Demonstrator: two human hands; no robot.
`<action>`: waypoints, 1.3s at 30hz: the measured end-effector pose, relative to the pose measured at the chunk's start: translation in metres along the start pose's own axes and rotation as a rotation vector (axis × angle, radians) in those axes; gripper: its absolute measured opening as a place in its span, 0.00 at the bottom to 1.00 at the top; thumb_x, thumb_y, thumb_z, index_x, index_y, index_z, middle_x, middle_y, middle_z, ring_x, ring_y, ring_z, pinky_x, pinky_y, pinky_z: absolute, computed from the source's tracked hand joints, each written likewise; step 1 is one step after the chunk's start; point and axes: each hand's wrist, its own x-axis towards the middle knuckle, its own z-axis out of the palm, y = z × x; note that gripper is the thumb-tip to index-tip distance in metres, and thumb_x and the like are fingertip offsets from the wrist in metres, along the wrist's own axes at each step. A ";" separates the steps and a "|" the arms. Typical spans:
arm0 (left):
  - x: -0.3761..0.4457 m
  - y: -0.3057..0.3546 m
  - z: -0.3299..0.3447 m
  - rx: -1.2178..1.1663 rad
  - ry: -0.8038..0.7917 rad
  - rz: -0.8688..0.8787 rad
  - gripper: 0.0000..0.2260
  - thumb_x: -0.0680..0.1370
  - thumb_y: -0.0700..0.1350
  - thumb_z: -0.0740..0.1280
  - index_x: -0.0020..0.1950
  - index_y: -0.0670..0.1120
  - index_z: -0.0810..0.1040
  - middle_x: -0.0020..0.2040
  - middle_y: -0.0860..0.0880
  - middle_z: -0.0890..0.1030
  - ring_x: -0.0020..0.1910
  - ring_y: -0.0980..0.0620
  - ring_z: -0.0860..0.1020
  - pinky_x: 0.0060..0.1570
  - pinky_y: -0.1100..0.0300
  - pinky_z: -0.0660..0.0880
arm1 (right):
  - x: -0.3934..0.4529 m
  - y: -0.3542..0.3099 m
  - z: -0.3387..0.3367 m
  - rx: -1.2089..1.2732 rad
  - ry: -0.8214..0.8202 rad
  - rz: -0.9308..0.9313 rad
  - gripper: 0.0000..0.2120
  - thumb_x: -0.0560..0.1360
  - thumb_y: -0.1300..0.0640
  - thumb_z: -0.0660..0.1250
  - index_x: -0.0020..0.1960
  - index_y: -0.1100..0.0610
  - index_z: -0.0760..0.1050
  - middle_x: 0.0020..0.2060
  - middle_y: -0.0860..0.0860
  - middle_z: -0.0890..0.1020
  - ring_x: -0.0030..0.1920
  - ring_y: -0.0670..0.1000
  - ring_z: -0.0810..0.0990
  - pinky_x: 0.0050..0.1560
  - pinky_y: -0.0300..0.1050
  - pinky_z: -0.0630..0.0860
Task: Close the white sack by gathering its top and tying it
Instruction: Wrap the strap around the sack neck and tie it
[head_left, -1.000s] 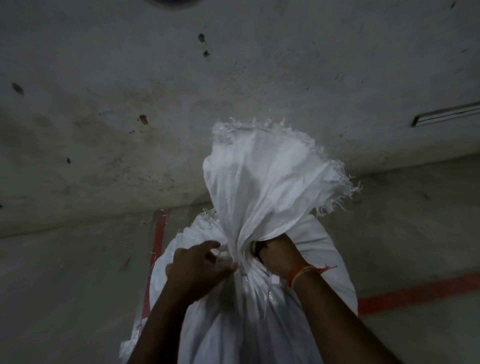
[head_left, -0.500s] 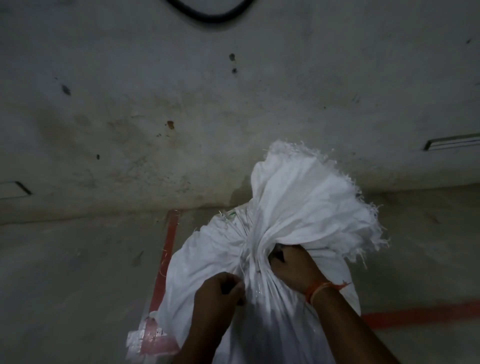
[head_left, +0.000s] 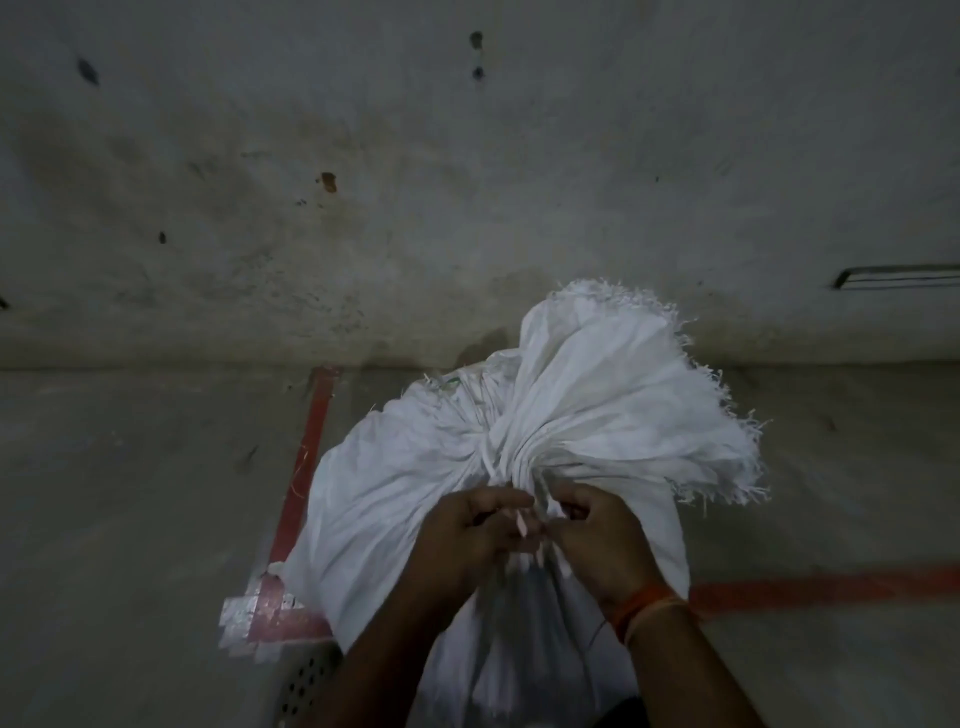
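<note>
While your left hand (head_left: 470, 530) and right hand (head_left: 597, 535) both pinch tie strands (head_left: 522, 522) at the white sack (head_left: 415, 493) neck mid-frame, cinch tight before knotting.

No legible text or labels.

A single head-worn camera looks forward and steeply down, close over the person's left hand (head_left: 470, 530) and right hand (head_left: 597, 535) at the gathered neck of the white sack (head_left: 571, 415). Its wide lens (edges bowed, light dim) takes in the concrete floor (head_left: 130, 493) and what is probably a wall (head_left: 467, 182) beyond.
</note>
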 end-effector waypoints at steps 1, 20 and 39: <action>0.002 0.000 -0.002 -0.037 -0.006 -0.007 0.08 0.80 0.32 0.65 0.54 0.35 0.83 0.49 0.36 0.86 0.44 0.47 0.86 0.41 0.64 0.80 | 0.004 -0.001 -0.002 0.020 -0.039 -0.006 0.12 0.62 0.56 0.68 0.43 0.57 0.83 0.38 0.56 0.86 0.41 0.57 0.84 0.47 0.56 0.81; 0.030 -0.015 0.017 -0.193 0.331 0.239 0.15 0.74 0.31 0.72 0.56 0.45 0.78 0.47 0.45 0.87 0.48 0.46 0.87 0.51 0.48 0.82 | 0.023 -0.016 -0.025 0.439 -0.470 0.102 0.25 0.68 0.81 0.56 0.52 0.64 0.84 0.50 0.65 0.85 0.48 0.58 0.84 0.50 0.49 0.79; 0.032 -0.023 0.032 -0.193 0.355 0.331 0.14 0.73 0.30 0.74 0.52 0.44 0.77 0.45 0.43 0.87 0.48 0.46 0.86 0.55 0.45 0.81 | 0.019 -0.021 -0.025 0.496 -0.469 0.124 0.23 0.71 0.79 0.57 0.56 0.64 0.82 0.52 0.64 0.85 0.57 0.65 0.82 0.61 0.58 0.75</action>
